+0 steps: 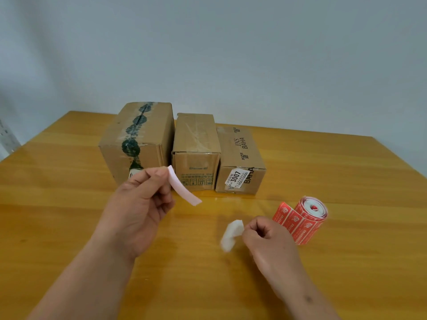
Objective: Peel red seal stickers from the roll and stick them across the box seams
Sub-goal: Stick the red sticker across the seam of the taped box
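Three cardboard boxes stand in a row at the table's far side: a tall left box (138,139) with dark printed tape, a middle box (196,146) and a right box (240,158) with a white label. My left hand (141,204) pinches a pale pink strip (182,188), its pale side towards me, held up in front of the middle box. My right hand (265,236) pinches a white piece of backing paper (231,234) just above the table. The roll of red seal stickers (305,218) lies on the table right of my right hand, partly unrolled.
The boxes and roll sit on a glossy wooden table (69,215). A plain pale wall rises behind it. The table's far edge runs just behind the boxes.
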`<state>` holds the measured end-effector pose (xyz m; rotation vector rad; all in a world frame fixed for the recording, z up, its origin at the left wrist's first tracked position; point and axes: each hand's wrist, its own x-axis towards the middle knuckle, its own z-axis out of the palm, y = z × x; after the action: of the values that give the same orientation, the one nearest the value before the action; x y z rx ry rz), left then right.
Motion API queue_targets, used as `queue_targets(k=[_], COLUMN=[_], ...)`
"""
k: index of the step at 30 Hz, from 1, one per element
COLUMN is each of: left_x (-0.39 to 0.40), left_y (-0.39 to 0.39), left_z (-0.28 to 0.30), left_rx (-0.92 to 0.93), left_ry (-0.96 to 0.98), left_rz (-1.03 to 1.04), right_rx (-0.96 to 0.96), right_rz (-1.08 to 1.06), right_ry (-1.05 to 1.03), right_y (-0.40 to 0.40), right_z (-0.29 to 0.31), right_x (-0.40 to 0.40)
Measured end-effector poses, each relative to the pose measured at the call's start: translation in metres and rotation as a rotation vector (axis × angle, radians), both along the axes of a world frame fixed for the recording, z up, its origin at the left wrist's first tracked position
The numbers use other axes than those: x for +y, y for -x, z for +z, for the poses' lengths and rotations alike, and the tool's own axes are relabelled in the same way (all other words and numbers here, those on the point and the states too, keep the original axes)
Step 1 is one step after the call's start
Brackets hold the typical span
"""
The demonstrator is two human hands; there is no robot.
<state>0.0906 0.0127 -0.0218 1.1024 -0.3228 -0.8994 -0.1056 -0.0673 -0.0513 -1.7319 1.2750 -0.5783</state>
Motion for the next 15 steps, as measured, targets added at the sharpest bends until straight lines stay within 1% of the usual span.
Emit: queue_targets(k=[3,6,7,9,12,14,15], left_x=[0.003,0.004,0.004,0.004,0.005,0.006,0.006], left_y=[-0.004,-0.003,-0.002,0.000,0.002,0.003,0.004], left_z=[0.002,0.004,0.004,0.004,0.002,0.003,0.004], left_rx=[-0.014,-0.066,-0.079,-0.094,-0.145,-0.190,-0.218], left_ry=[0.052,0.095,0.105,0.130,0.195,0.224,0.227], left_rz=[-0.018,-0.065,-0.083,-0.128,-0.231,-0.312,-0.348], right_rx=[0.142,0.369,0.397,0.359,0.171,0.033,-0.096], right_rz=[0.003,0.034,0.026,0.019,0.022,0.003,-0.001], right_ry=[0.097,0.324,0.376,0.429,0.428,0.279,0.131], right_y=[0.000,0.000,0.001,0.002,0.003,-0.002,-0.005], right_z=[0.000,0.004,0.006,0.009,0.016,0.024,0.027], right_x=[-0.001,-0.002,-0.003,-0.005,-0.009,-0.009,-0.009])
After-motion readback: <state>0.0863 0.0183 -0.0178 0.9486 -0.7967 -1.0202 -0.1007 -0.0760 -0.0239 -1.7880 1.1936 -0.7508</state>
